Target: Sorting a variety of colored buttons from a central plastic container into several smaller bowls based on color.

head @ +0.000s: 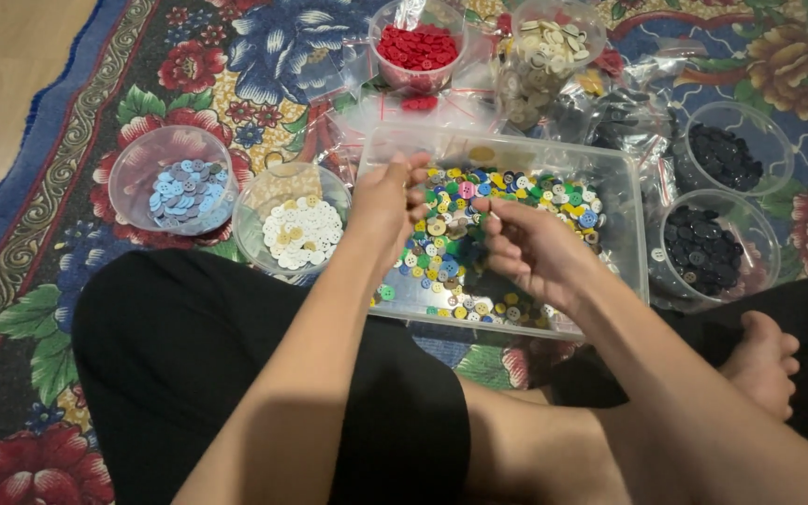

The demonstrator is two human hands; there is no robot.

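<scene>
The left hand [387,201] hangs over the near-left part of a clear plastic tub [624,201], its fingers curled in and the thumb pressed toward the fingertips as if pinching something small — whether a button is actually caught there I cannot tell, since the knuckles hide it. The right hand [535,248] sits lower, in the middle of the tub, fingers bent and loosely gathered over the mixed buttons [516,187]; it looks to be touching or raking them, but what it has hold of is hidden too. The buttons lie in a shallow, scattered layer of yellow, green, blue, pink and cream across the tub floor, in front of the person's crossed legs. They should handle as light, hard, smooth little discs — slippery flat against plastic, easiest taken by the rim between thumb and forefinger, or slid to the wall and tipped up; not fragile. Around the tub, on a flowered rug [39,187], stand round clear cups already holding one colour each: pale blue buttons [184,192] far left, white buttons [301,232] just beside the tub, red buttons [416,47] and cream buttons [544,47] behind it, and two cups of dark buttons [708,248] at the right. Crumpled plastic bags [610,112] lie between them.
</scene>
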